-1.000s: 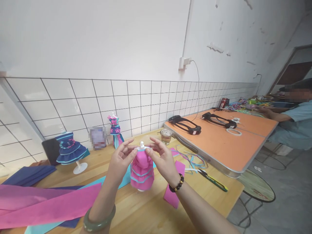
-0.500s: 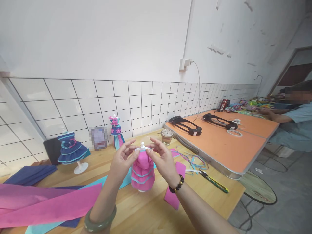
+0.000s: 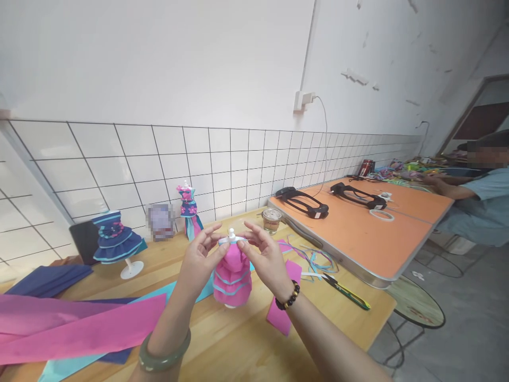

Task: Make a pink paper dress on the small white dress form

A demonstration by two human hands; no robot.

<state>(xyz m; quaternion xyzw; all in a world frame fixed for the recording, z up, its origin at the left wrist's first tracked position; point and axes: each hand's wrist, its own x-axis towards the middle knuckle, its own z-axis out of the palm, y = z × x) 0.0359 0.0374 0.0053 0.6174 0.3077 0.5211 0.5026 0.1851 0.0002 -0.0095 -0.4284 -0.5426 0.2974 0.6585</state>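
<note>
A small pink dress with light blue trim (image 3: 233, 284) stands on a white mannequin on the wooden table (image 3: 222, 355). My left hand (image 3: 202, 257) pinches the left side of its neckline between thumb and fingers. On the right side of the neckline, my right hand (image 3: 262, 254) grips the fabric the same way. The mannequin's white knob shows between my thumbs. Pink paper (image 3: 279, 315) lies beside my right wrist, and light blue paper (image 3: 204, 291) lies behind the left one.
Two more dressed mannequins, a blue one (image 3: 115, 241) and a smaller one (image 3: 189, 209), stand at the back left. A glass (image 3: 272, 220), scissors (image 3: 348, 293) and cords lie right. An orange table (image 3: 358, 233) holds black headbands. A person (image 3: 483, 196) sits at far right.
My hands stay at the neckline with hardly any shift. The whole view has tilted slightly, so the tables and objects appear a little higher in the picture.
</note>
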